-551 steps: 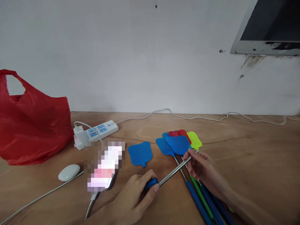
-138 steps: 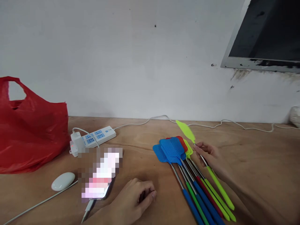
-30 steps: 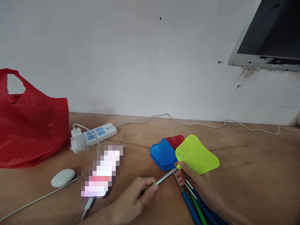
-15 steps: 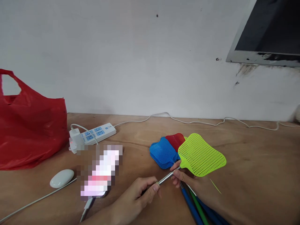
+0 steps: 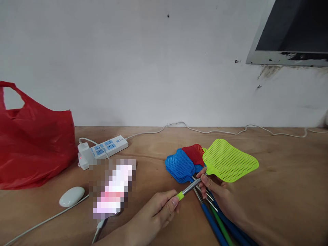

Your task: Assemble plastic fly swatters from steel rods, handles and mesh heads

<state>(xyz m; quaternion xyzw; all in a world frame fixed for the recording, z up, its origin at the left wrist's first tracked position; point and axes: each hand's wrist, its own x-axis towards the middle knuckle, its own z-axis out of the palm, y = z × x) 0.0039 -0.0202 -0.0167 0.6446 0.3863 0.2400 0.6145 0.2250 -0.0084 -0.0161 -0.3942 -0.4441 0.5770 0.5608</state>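
A yellow-green fly swatter (image 5: 229, 160) with a perforated head and a metal rod is between my two hands. My left hand (image 5: 164, 210) is closed round its yellow-green grip, most of which the fingers hide. My right hand (image 5: 215, 188) pinches the metal rod just below the head. Beneath it on the table lie several more fly swatters: blue heads (image 5: 180, 165), a red head (image 5: 193, 153) and an edge of another yellow-green one. Their metal rods and blue and green handles (image 5: 214, 223) run toward me, partly under my right hand and forearm.
A red plastic bag (image 5: 36, 140) stands at the left on the wooden table (image 5: 146, 160). Near it are a white power strip (image 5: 112, 147) with a plug, a blurred-out phone (image 5: 115, 191) on a cable, and a white mouse (image 5: 71, 196). A thin cord (image 5: 210, 132) runs along the wall.
The held swatter's head has moved right and slightly up, along with my right hand. More of the rod and the top of the yellow-green grip now show at my left hand.
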